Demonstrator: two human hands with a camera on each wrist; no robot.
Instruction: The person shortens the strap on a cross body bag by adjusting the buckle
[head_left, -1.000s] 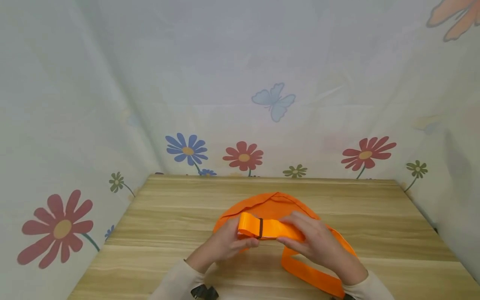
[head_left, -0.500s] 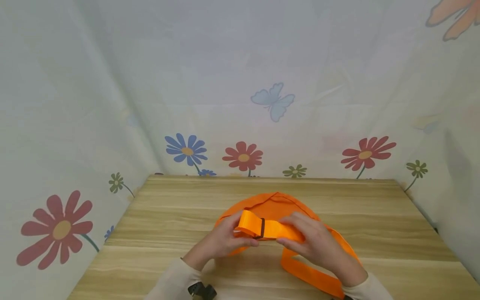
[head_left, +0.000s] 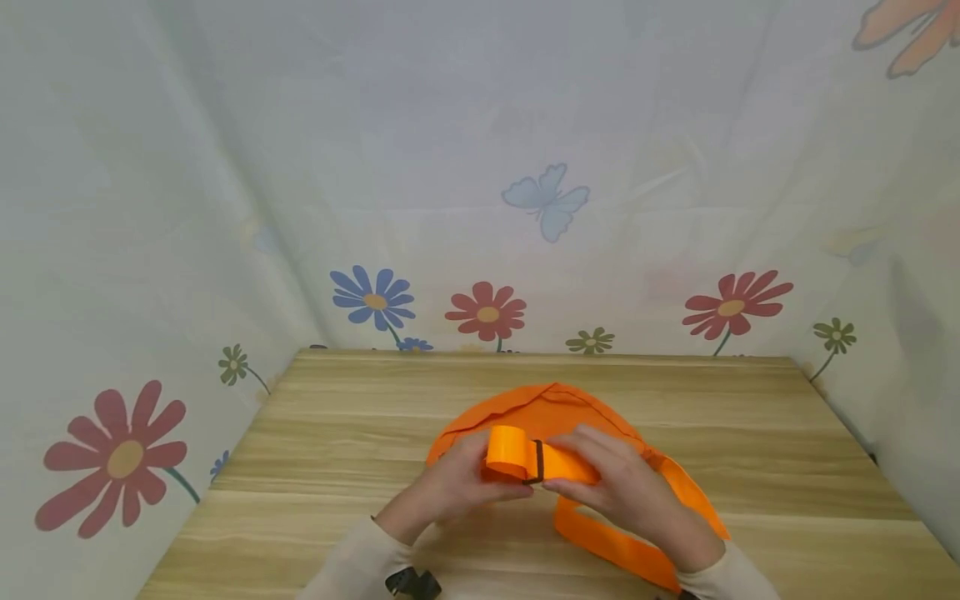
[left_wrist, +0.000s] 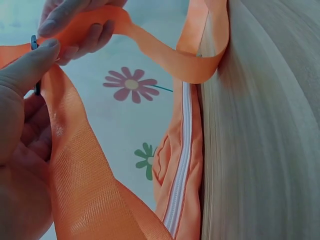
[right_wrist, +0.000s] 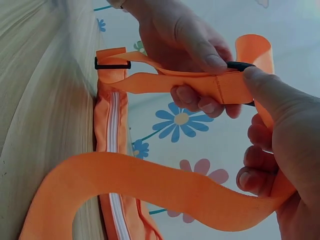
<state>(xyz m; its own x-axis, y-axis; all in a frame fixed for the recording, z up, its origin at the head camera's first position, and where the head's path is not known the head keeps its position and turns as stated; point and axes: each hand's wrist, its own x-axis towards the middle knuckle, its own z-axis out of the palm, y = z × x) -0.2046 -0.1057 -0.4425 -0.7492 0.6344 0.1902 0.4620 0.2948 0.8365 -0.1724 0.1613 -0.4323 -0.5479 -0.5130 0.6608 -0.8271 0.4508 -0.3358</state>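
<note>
An orange zippered bag (head_left: 551,410) lies on the table, its white zip (left_wrist: 182,165) visible in the left wrist view. Above its near side both hands hold its orange strap, which passes through a dark slider buckle (head_left: 537,462). My left hand (head_left: 453,481) pinches the strap by the buckle, thumb in front. A rolled loop of strap (head_left: 507,450) stands up from that side. Close to the buckle's other side, my right hand (head_left: 630,487) pinches the strap between thumb and fingers. In the right wrist view both thumbs touch or nearly touch the buckle.
A slack length of strap (head_left: 615,543) trails over the wooden table (head_left: 360,400) below my right hand. Another dark buckle (right_wrist: 112,63) sits at the bag's end. A flower-printed curtain (head_left: 420,167) surrounds the table's back and sides.
The buckle and both hands have shifted slightly right and closer together. The strap loop beside my left hand has grown rounder and more open.
</note>
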